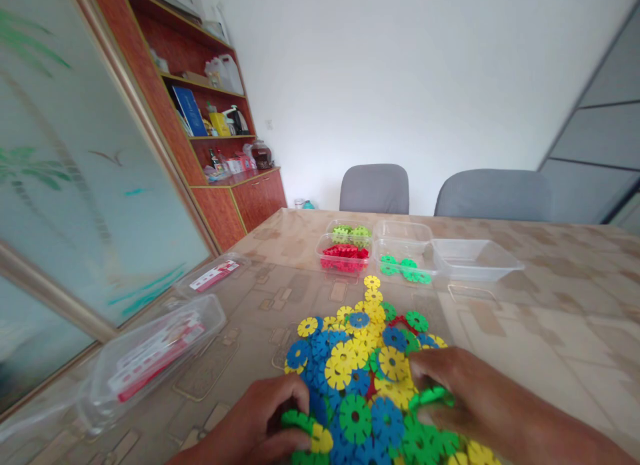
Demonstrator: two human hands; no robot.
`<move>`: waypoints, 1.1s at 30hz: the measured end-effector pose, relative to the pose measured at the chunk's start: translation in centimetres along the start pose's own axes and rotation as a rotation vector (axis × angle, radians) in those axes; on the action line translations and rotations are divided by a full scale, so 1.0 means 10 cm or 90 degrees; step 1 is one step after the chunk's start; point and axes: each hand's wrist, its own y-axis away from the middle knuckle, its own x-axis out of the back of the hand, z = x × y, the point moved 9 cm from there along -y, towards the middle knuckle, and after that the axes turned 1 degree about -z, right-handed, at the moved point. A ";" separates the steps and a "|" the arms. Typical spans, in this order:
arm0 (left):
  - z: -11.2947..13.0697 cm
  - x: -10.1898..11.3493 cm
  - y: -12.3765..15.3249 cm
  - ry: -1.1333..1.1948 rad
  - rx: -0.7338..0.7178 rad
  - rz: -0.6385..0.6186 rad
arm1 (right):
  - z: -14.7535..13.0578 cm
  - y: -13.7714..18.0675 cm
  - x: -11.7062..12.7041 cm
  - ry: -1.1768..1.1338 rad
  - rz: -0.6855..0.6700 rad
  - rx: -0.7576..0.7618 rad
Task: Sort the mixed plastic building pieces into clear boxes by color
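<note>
A heap of flat gear-shaped plastic discs (365, 358) in yellow, blue, green and red lies on the table in front of me. My left hand (260, 422) rests at the heap's near left edge, fingers curled round a green disc (295, 420) and a yellow one. My right hand (465, 392) lies on the heap's right side, fingers pinched on a green disc (431, 395). Beyond the heap stand clear tubs: one with red discs (344, 257), one with light-green discs (350, 233), one with green discs (406, 268).
An empty clear tub (475, 258) sits right of the sorted tubs, another (403, 230) behind them. Two clear lidded boxes (155, 348) with red-and-white labels lie at the left. Two grey chairs (375, 188) stand across the patterned table (550, 318). A wooden shelf unit (210, 118) fills the left.
</note>
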 end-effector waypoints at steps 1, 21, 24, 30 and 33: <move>-0.02 0.05 -0.02 -0.005 0.033 0.020 | 0.03 0.04 0.01 -0.011 -0.004 -0.012; 0.42 0.28 -0.34 -0.037 -0.022 0.045 | -0.06 0.02 -0.07 -0.034 0.002 -0.003; 0.62 0.02 -0.32 -0.014 -0.088 -0.063 | -0.09 -0.05 0.00 -0.058 -0.008 -0.008; 0.76 -0.33 -0.38 -0.128 -0.182 -0.188 | -0.10 -0.04 0.00 -0.068 -0.049 -0.025; 0.68 -0.39 -0.42 -0.225 -0.180 -0.175 | -0.03 0.00 -0.03 -0.071 -0.055 -0.060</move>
